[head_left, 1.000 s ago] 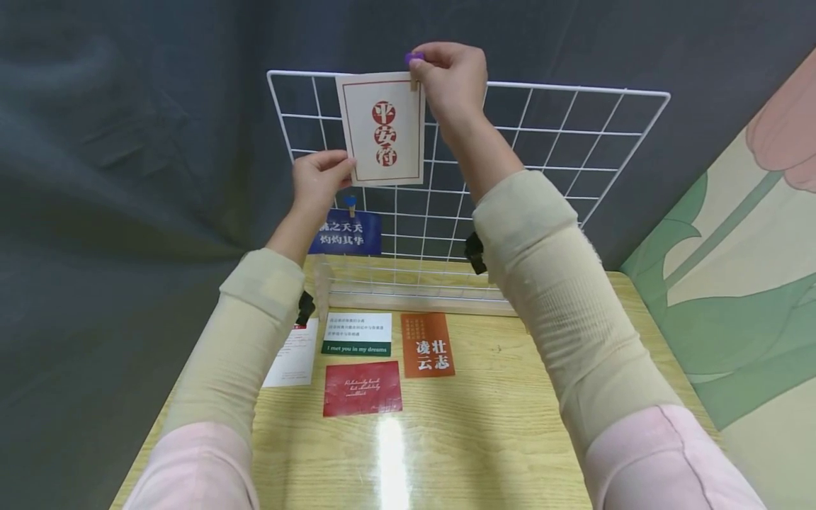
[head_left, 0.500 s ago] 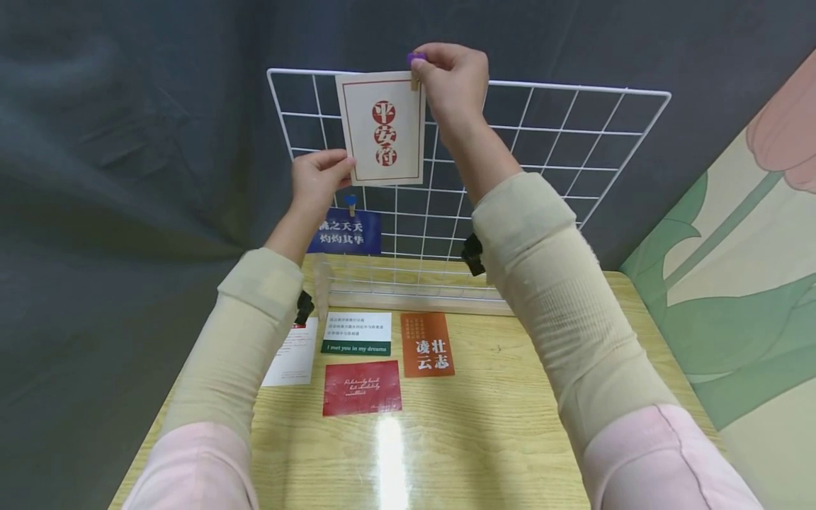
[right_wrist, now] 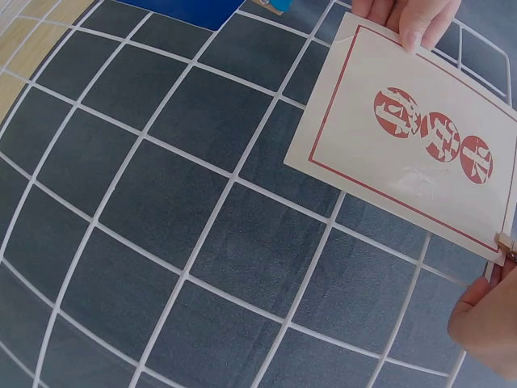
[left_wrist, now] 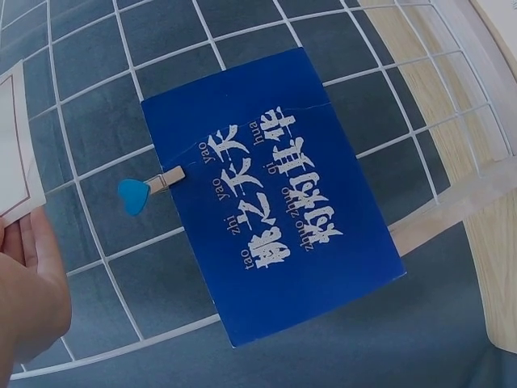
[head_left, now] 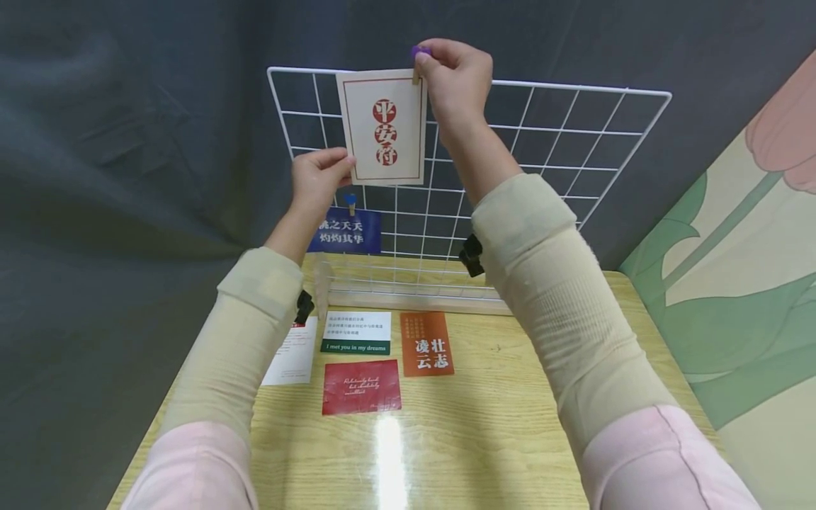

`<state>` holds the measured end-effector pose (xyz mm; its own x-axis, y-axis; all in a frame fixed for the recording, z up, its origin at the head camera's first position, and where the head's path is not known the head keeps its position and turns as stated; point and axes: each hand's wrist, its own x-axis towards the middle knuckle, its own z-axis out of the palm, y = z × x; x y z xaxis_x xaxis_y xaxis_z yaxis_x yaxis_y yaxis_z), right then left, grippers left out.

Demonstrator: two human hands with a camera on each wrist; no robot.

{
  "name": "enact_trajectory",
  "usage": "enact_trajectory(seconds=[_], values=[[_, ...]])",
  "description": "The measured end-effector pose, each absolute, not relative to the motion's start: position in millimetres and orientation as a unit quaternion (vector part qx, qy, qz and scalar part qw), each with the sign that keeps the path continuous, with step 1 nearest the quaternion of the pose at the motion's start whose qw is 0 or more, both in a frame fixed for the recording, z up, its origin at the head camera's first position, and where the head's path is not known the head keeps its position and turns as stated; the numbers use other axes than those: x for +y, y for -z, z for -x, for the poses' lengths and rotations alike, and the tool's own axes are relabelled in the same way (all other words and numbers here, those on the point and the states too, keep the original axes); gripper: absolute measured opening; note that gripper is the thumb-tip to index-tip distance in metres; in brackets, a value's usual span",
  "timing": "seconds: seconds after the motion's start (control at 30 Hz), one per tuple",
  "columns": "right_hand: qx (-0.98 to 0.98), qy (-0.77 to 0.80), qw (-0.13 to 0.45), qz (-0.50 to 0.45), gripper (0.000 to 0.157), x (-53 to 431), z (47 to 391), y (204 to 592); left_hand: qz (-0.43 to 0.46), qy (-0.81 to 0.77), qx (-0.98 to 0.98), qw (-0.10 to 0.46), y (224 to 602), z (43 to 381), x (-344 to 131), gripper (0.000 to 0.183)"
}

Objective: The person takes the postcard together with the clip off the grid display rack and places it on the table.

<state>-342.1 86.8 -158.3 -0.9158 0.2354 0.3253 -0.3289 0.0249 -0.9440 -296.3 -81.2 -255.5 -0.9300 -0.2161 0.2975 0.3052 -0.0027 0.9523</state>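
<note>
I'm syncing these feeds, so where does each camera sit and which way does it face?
Head: head-worn, facing forward and down at the wire grid and table; left hand, right hand, sleeves show.
Left wrist: on that wrist, facing the blue postcard; left hand at left edge.
Right wrist: on that wrist, facing the wire grid and 平安符 card; both hands show.
Head and right wrist share 平安符 card, both hands.

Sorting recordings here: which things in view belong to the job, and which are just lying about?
Belong to the job:
white card, held by the left hand
purple clip, pinched by the right hand
wire grid

Seemingly idle:
blue card, hung by blue clip
red card
orange card
green-and-white card
partly hidden white sheet
</note>
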Motion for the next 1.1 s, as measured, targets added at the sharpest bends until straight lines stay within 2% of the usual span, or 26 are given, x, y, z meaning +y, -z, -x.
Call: enact_trajectory(seconds=[0.1,0.23,0.33,0.4,0.47,0.57,0.6,0.7,0.93,1.1], values=[[-0.68,-0.703,0.205,-0.036,0.01,83.3,317.1,149.8,0.039,0.718,-0.671,0.179,259.5,299.9,-82.8,0.019],[-0.675,-0.708,0.203,-0.039,0.01,81.8,302.1,145.1,0.052,0.724,-0.664,0.177,265.4,303.8,-84.1,0.018],[-0.67,-0.712,0.203,-0.045,0.01,82.7,301.2,145.5,0.043,0.723,-0.667,0.174,262.1,298.5,-81.4,0.02],[-0.666,-0.716,0.205,-0.05,0.01,85.3,314.0,150.3,0.037,0.717,-0.674,0.175,258.1,292.5,-78.8,0.021],[-0.662,-0.718,0.209,-0.052,0.009,86.0,316.6,151.2,0.044,0.73,-0.661,0.164,262.9,298.3,-81.0,0.02],[-0.659,-0.718,0.217,-0.061,0.01,85.8,313.8,150.1,0.055,0.722,-0.668,0.17,264.4,297.5,-81.0,0.02],[-0.659,-0.717,0.218,-0.063,0.01,83.9,301.5,146.0,0.056,0.722,-0.669,0.169,264.9,297.5,-81.0,0.02],[-0.657,-0.718,0.219,-0.067,0.011,82.9,293.5,143.4,0.048,0.716,-0.675,0.173,260.5,291.2,-77.9,0.021],[-0.645,-0.727,0.222,-0.077,0.01,86.9,304.3,149.3,0.048,0.729,-0.664,0.162,263.0,292.3,-75.3,0.021],[-0.632,-0.736,0.224,-0.09,0.011,89.6,297.3,150.0,0.046,0.73,-0.664,0.154,264.1,288.8,-74.4,0.021]])
